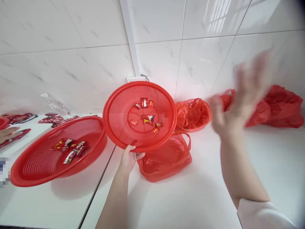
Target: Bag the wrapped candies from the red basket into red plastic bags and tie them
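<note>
My left hand [130,158] grips the near rim of a round red mesh basket [119,127], which is tilted so its inside faces me. Several small wrapped candies [148,119] lie in its bottom. Raised at the right, my right hand [238,98] is blurred by motion, its fingers spread and nothing in them. Below the basket, a filled red plastic bag [166,157] rests on the white table [190,200].
To the left stands a second red basket [30,171] holding several wrapped packets [71,148]. More red bags [194,113] line the tiled wall. Behind the second basket are a clear plastic bottle [56,104] and patterned packets [56,120]. Another person's hand [8,133] shows at the left edge.
</note>
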Available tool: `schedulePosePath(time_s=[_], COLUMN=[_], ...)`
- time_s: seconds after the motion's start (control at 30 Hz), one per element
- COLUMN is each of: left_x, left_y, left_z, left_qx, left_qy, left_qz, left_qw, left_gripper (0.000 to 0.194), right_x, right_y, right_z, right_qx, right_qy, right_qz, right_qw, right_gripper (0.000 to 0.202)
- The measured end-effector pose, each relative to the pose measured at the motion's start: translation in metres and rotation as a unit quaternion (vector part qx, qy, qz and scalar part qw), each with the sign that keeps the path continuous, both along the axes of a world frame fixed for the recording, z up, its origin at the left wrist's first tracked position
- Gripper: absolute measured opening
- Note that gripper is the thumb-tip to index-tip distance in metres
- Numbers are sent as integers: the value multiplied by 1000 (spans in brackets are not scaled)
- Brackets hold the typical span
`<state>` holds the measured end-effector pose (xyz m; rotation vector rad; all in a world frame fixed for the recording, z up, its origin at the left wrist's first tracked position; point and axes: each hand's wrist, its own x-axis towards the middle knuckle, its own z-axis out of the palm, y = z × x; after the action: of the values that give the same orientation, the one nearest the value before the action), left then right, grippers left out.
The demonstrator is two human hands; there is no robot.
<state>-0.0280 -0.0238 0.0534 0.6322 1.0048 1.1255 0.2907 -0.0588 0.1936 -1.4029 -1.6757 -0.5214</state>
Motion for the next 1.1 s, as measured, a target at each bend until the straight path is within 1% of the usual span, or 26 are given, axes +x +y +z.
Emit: schedulePosePath(time_s=[0.03,0.07,0.1,0.13,0.17,0.23,0.27,0.33,0.37,0.43,0.5,0.57,0.6,0.67,0.77,0.87,1.0,1.1], left_x=[0,0,0,0,1,4,6,10,12,15,17,18,18,19,20,19,15,14], left_y=[-1,-2,-4,-5,-6,-8,-10,-12,-12,-13,-14,-15,-15,-16,-16,-15,-12,-10], left_z=[0,-1,-1,-2,-4,-6,-7,-9,-9,-10,-9,-8,-7,-5,-4,-5,-9,-12], left_qx=[7,14,20,24,27,30,29,28,26,20,13,7,6,4,0,1,10,14], left_qy=[7,14,22,29,33,34,30,17,9,-5,-10,-9,-8,-10,-15,-17,-7,5], left_qz=[-5,-13,-20,-25,-29,-30,-28,-22,-18,-11,-3,3,4,1,-6,-9,0,15], left_qw=[1000,1000,999,999,999,999,999,999,999,1000,1000,1000,1000,1000,1000,1000,1000,1000], left_gripper=[17,17,17,19,22,28,31,33,33,33,33,31,30,29,27,24,17,15], right_x=[-19,-37,-54,-70,-84,-106,-114,-123,-125,-123,-117,-110,-107,-102,-97,-90,-76,-68], right_y=[6,14,24,34,43,56,59,61,59,56,52,49,48,46,44,42,36,30], right_z=[-13,-28,-43,-58,-72,-96,-104,-114,-116,-114,-109,-105,-104,-103,-103,-102,-95,-89], right_qx=[7,-57,-145,-219,-279,-362,-387,-418,-426,-428,-416,-404,-398,-381,-353,-346,-361,-404], right_qy=[1,-40,-74,-90,-98,-104,-103,-101,-100,-105,-113,-107,-97,-72,-45,-29,-7,2], right_qz=[19,83,131,149,150,142,129,113,115,150,215,290,319,359,375,378,403,413], right_qw=[1000,994,978,960,943,915,907,896,892,885,876,861,855,849,856,858,841,817], right_gripper=[58,50,43,39,40,52,61,72,73,66,59,55,53,41,20,13,10,13])
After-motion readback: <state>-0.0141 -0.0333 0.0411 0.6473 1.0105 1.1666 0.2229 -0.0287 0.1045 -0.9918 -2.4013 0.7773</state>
